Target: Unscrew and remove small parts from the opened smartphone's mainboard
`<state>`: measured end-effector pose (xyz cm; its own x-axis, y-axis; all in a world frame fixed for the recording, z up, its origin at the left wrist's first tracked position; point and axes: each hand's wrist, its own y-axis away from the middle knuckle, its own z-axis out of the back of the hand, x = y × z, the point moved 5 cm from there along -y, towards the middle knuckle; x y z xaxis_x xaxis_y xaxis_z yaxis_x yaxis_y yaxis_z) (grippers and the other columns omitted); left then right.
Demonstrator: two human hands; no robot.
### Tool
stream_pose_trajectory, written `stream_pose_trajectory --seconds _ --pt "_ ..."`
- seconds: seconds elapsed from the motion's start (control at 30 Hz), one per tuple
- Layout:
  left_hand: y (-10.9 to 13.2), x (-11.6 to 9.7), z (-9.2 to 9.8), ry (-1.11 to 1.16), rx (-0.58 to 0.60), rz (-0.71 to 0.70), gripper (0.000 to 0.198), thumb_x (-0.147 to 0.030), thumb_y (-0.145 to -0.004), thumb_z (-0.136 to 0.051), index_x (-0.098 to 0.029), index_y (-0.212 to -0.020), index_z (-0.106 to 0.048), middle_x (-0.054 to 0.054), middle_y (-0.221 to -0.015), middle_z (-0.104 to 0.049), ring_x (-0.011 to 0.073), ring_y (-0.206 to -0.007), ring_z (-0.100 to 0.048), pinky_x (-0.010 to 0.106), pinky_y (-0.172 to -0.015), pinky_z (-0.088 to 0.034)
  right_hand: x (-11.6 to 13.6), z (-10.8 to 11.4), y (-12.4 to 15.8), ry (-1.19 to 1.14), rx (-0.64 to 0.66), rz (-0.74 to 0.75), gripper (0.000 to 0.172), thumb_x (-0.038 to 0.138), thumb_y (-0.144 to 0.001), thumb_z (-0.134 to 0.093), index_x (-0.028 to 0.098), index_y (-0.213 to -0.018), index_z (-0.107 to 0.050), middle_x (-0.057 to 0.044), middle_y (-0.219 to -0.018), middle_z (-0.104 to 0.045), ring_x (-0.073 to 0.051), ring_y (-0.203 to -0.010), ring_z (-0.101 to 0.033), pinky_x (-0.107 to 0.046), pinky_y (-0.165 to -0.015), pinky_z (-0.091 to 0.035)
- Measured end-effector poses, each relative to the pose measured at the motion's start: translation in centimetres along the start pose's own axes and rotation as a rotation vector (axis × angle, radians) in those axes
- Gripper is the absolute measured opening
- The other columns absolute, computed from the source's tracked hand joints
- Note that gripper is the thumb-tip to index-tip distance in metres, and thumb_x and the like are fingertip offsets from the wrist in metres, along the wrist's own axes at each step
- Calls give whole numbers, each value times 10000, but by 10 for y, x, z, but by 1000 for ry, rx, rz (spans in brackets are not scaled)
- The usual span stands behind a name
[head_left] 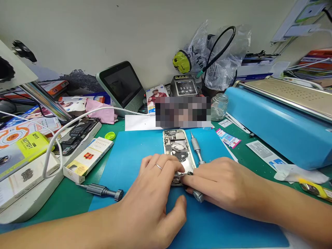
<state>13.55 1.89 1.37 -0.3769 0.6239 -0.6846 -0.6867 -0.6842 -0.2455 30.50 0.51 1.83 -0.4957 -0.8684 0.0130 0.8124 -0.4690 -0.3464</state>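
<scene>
An opened phone [178, 147], its inner parts and bare metal showing, lies on the blue mat [129, 155]. Over its lower left side rests my left hand [158, 193], fingers bent with tips at the phone and thumb spread apart. My right hand [220, 180] is closed in a pinch at the phone's lower right end, near a small dark piece; what exactly the fingertips hold is hidden. Below these fingers juts the knob of a grey screwdriver [198, 196], mostly covered by the hand. A second screwdriver [196, 147] lies right of the phone.
Another screwdriver [103, 191] lies at the mat's left edge. Small boxes [89, 157], a white cable [77, 121] and a lamp stand [46, 98] crowd the left. Behind are a tablet-like screen [121, 83] and glass jar [219, 107]; a blue machine [275, 121] stands right.
</scene>
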Motion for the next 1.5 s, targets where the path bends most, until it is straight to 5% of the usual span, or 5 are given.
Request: stream_pose_trajectory --seconds 0.53,0.73,1.03,1.23,1.5 --pt "5 4 0 75 -32 17 191 -231 -1045 -450 -274 -1231 -473 6 -1224 -575 229 -1076 -507 427 -958 -410 -33 32 8 64 -188 -119 200 190 -1097 -503 227 -1194 -674 0 -845 -796 -149 -643 -710 -290 -592 -458" --pt "4 3 -2 37 14 0 214 -206 -1011 -513 -271 -1210 -469 10 -1192 -597 237 -1054 -526 437 -947 -405 -84 35 19 162 18 -507 180 284 -1031 -592 244 -1090 -757 -27 -830 -833 -209 -646 -743 -294 -557 -428" --pt "4 2 -6 7 23 -21 135 -186 -966 -534 -259 -1059 -470 -5 -1035 -584 228 -933 -499 417 -870 -388 -98 21 20 151 142 -631 133 257 -1004 -641 247 -1003 -773 -35 -838 -835 -221 -718 -769 -278 -578 -432" --pt "4 -6 -5 -98 14 -184 81 -147 -954 -535 -227 -949 -522 -8 -901 -606 184 -810 -517 360 -728 -385 -92 35 18 134 -92 -610 189 264 -1010 -632 241 -1090 -802 -41 -925 -868 -227 -757 -797 -298 -612 -511" --pt "22 -25 -18 -355 270 -669 364 -248 -1116 -564 -185 -760 -610 -28 -600 -539 136 -531 -445 351 -486 -306 -67 65 18 167 -562 -595 166 328 -1051 -643 274 -1031 -799 -35 -983 -866 -215 -750 -785 -342 -645 -577"
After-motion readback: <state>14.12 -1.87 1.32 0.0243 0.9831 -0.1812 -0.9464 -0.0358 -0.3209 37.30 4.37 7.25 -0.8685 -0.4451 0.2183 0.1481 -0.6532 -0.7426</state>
